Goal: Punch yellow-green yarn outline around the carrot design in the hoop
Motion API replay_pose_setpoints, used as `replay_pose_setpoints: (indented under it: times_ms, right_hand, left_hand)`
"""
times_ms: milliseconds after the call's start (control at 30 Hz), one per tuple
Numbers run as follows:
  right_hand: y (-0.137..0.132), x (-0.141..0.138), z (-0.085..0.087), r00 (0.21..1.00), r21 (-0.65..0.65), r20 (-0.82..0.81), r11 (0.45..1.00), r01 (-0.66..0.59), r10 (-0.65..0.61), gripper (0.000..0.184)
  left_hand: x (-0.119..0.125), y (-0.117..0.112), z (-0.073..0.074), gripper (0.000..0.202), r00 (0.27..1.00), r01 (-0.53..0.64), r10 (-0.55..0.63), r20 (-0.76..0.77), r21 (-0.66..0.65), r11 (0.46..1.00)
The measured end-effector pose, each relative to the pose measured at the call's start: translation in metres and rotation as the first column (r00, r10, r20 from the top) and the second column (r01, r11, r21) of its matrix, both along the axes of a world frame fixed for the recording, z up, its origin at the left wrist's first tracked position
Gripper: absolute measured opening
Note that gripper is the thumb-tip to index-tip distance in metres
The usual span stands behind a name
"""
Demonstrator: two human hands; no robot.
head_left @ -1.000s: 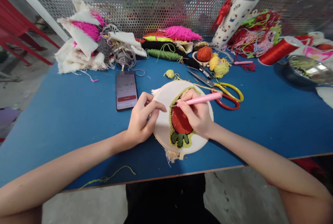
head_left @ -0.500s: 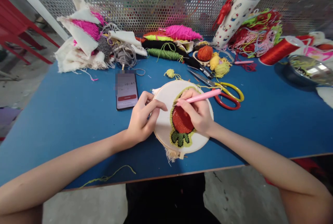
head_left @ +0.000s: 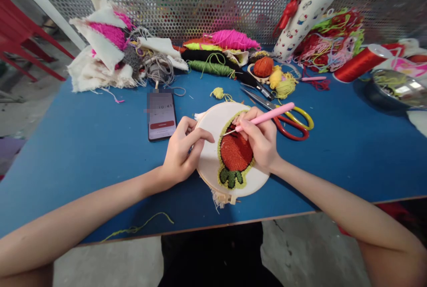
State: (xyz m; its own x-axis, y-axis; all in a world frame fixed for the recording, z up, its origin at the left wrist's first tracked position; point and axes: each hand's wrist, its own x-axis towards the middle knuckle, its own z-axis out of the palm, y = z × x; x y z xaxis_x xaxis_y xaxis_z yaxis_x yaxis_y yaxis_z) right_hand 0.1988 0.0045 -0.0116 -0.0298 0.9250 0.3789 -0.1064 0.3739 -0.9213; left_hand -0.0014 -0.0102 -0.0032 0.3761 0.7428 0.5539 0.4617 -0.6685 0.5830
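An embroidery hoop (head_left: pixel 213 122) with white cloth lies on the blue table (head_left: pixel 83 145). On the cloth is a tufted red shape (head_left: pixel 235 153) with a yellow-green outline and dark green leaves. My left hand (head_left: pixel 182 151) grips the hoop's left rim, fingers curled over it. My right hand (head_left: pixel 258 138) rests on the cloth and pinches a pink punch needle (head_left: pixel 267 116). The needle's metal tip touches the top left edge of the red shape.
A phone (head_left: pixel 162 116) lies left of the hoop. Scissors with yellow and red handles (head_left: pixel 293 125) lie to its right. Yarn skeins (head_left: pixel 230 40), small yarn balls (head_left: pixel 263 67), cloth scraps (head_left: pixel 100 56) and a red spool (head_left: pixel 358 65) crowd the back. A metal bowl (head_left: pixel 396 89) sits far right.
My right hand has shifted slightly right and the pink needle's handle has tilted up and to the right, baring more of the red shape. My left hand has stayed put.
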Motion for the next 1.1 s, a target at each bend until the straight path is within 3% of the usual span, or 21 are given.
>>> replay_pose_setpoints:
  times_ms: [167, 300, 367, 500, 600, 700, 867, 967, 1100]
  right_hand:
    - [-0.002, 0.000, 0.001, 0.997, 0.031, 0.076, 0.999, 0.021, -0.023, 0.019]
    - [-0.006, -0.002, 0.005, 0.973, 0.136, 0.229, 0.990, -0.028, -0.004, 0.014]
    - [-0.008, -0.003, 0.007, 0.934, 0.224, 0.355, 0.973, -0.051, -0.033, 0.012]
    - [-0.006, -0.007, 0.008, 0.781, 0.405, 0.608, 0.902, -0.149, -0.144, 0.012]
    - [-0.005, -0.008, 0.007, 0.729, 0.454, 0.659, 0.871, -0.187, -0.187, 0.011]
    - [-0.006, -0.007, 0.009, 0.759, 0.429, 0.632, 0.887, -0.171, -0.160, 0.010]
    - [-0.008, -0.002, 0.007, 0.944, 0.133, 0.328, 0.987, -0.089, 0.041, 0.011]
    - [-0.005, 0.001, 0.002, 0.987, 0.052, 0.156, 0.998, -0.048, 0.039, 0.016]
    - [-0.001, 0.002, -0.002, 0.999, -0.001, 0.048, 1.000, -0.004, 0.004, 0.021]
  left_hand:
    - [-0.001, -0.001, 0.001, 0.025, 1.000, 0.002, -0.002, 0.005, -0.003, 1.000]
    - [-0.001, -0.002, 0.001, 0.025, 1.000, 0.000, 0.000, -0.004, 0.001, 1.000]
    - [-0.001, -0.002, 0.002, 0.025, 1.000, -0.003, 0.004, -0.007, 0.007, 1.000]
    - [0.000, -0.003, 0.003, 0.026, 1.000, 0.002, -0.002, 0.006, 0.023, 1.000]
    - [0.000, -0.003, 0.003, 0.026, 1.000, 0.016, -0.017, 0.020, 0.022, 1.000]
    - [0.000, -0.003, 0.003, 0.026, 1.000, 0.016, -0.017, 0.013, 0.016, 1.000]
    - [0.000, -0.003, 0.002, 0.025, 1.000, -0.015, 0.015, -0.008, -0.001, 1.000]
    - [-0.001, -0.002, 0.000, 0.026, 1.000, -0.007, 0.007, -0.011, 0.008, 1.000]
    - [-0.001, -0.001, -0.001, 0.027, 1.000, -0.002, 0.002, -0.011, 0.016, 1.000]
